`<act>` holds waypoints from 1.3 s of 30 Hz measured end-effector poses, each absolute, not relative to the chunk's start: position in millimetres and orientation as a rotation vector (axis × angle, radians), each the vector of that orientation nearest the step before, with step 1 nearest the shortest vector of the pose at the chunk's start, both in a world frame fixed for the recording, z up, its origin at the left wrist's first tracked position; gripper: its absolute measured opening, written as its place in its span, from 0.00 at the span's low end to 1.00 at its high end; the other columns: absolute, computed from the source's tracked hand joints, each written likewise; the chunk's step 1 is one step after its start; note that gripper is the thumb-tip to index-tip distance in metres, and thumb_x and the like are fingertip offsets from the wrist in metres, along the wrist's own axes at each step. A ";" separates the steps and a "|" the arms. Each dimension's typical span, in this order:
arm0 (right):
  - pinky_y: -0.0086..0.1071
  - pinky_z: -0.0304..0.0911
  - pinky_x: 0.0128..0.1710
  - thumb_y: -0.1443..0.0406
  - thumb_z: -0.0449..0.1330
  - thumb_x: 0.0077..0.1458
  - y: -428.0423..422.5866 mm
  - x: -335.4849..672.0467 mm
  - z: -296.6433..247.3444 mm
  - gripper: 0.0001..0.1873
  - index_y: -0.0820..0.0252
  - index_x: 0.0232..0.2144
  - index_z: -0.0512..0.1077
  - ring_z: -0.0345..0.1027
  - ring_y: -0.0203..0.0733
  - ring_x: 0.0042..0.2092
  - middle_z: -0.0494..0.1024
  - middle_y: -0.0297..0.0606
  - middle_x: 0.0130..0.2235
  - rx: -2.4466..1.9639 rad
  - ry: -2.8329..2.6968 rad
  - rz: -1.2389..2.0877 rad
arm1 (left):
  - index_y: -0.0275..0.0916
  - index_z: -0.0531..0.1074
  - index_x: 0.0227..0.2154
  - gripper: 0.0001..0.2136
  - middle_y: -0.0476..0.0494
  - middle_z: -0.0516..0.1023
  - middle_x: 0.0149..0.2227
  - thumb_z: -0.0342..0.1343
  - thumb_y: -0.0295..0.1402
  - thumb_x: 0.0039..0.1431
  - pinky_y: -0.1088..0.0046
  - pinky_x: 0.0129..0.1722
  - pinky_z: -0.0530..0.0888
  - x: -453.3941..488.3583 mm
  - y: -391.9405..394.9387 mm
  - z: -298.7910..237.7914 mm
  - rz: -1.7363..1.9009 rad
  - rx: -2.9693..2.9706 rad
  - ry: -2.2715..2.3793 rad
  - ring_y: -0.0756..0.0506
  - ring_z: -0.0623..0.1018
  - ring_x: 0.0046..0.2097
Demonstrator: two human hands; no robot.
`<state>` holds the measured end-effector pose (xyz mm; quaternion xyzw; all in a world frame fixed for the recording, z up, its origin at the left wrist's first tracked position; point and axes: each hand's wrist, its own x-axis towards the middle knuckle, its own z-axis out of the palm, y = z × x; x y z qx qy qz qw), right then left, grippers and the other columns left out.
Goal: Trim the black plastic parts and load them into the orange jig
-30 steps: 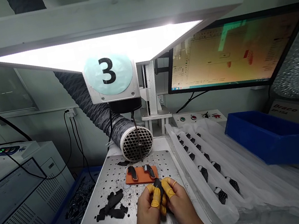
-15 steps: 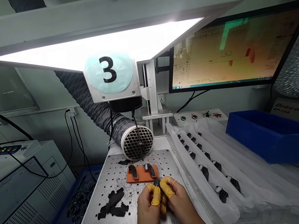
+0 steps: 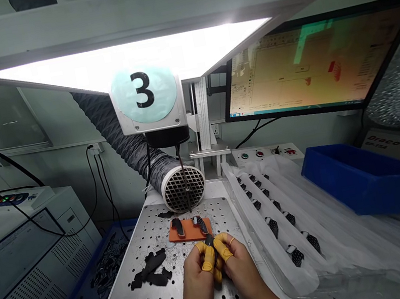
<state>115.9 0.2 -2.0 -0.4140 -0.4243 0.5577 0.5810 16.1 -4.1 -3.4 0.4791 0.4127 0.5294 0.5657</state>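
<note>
Small black piece (image 3: 209,241) is getting pinched by you. You are holding your left hand (image 3: 198,289) and right hand (image 3: 243,276) together on it, near the orange pad (image 3: 189,230).

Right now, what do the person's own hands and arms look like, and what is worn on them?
The left hand and right hand wear yellow-orange rubber finger cots on several fingers; the right hand also has a thin yellow band on one finger. No gloves or sleeves show on the forearms.

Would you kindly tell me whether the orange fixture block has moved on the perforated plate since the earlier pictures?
No, the orange fixture block stays put against the round grilled duct end; only the view has shifted slightly.
</note>
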 end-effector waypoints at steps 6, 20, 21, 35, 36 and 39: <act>0.27 0.56 0.23 0.59 0.57 0.53 1.8 115.5 -4.7 0.10 0.60 0.28 0.65 0.59 0.35 0.25 0.66 0.31 0.25 -0.937 -1.008 1.309 | 0.37 0.64 0.25 0.11 0.54 0.65 0.21 0.53 0.39 0.57 0.79 0.20 0.60 16.2 -4.5 -2.8 1.246 1.150 0.982 0.55 0.62 0.21; 0.26 0.57 0.20 0.59 0.56 0.54 0.8 114.9 -3.4 0.10 0.60 0.28 0.64 0.59 0.35 0.24 0.66 0.31 0.25 -0.952 -1.025 1.309 | 0.37 0.65 0.25 0.11 0.53 0.65 0.21 0.54 0.39 0.55 0.79 0.20 0.61 16.5 -3.9 -2.3 1.248 1.127 0.979 0.55 0.63 0.21; 0.26 0.57 0.20 0.58 0.56 0.54 1.0 115.2 -4.1 0.10 0.60 0.28 0.64 0.59 0.35 0.24 0.66 0.31 0.25 -0.954 -1.026 1.310 | 0.37 0.65 0.25 0.11 0.54 0.65 0.21 0.54 0.39 0.55 0.79 0.20 0.61 16.4 -3.8 -2.3 1.247 1.128 0.976 0.55 0.63 0.21; 0.26 0.57 0.21 0.60 0.56 0.53 -0.1 115.7 -4.4 0.09 0.60 0.28 0.64 0.59 0.35 0.24 0.66 0.31 0.25 -0.948 -1.021 1.310 | 0.37 0.64 0.25 0.11 0.54 0.65 0.20 0.53 0.39 0.55 0.79 0.19 0.60 17.1 -4.7 -0.8 1.245 1.125 0.987 0.55 0.62 0.20; 0.27 0.57 0.21 0.60 0.56 0.53 0.0 115.7 -4.7 0.09 0.60 0.28 0.64 0.59 0.35 0.24 0.66 0.31 0.25 -0.947 -1.019 1.311 | 0.37 0.64 0.25 0.10 0.54 0.65 0.20 0.53 0.39 0.55 0.79 0.19 0.60 17.0 -5.0 -0.6 1.244 1.128 0.988 0.55 0.62 0.20; 0.27 0.57 0.21 0.60 0.56 0.54 0.9 115.6 -5.9 0.09 0.60 0.29 0.64 0.59 0.35 0.24 0.67 0.32 0.25 -0.948 -1.026 1.308 | 0.37 0.64 0.25 0.10 0.54 0.64 0.20 0.53 0.38 0.55 0.79 0.19 0.60 16.5 -5.5 -0.1 1.242 1.133 0.990 0.55 0.62 0.20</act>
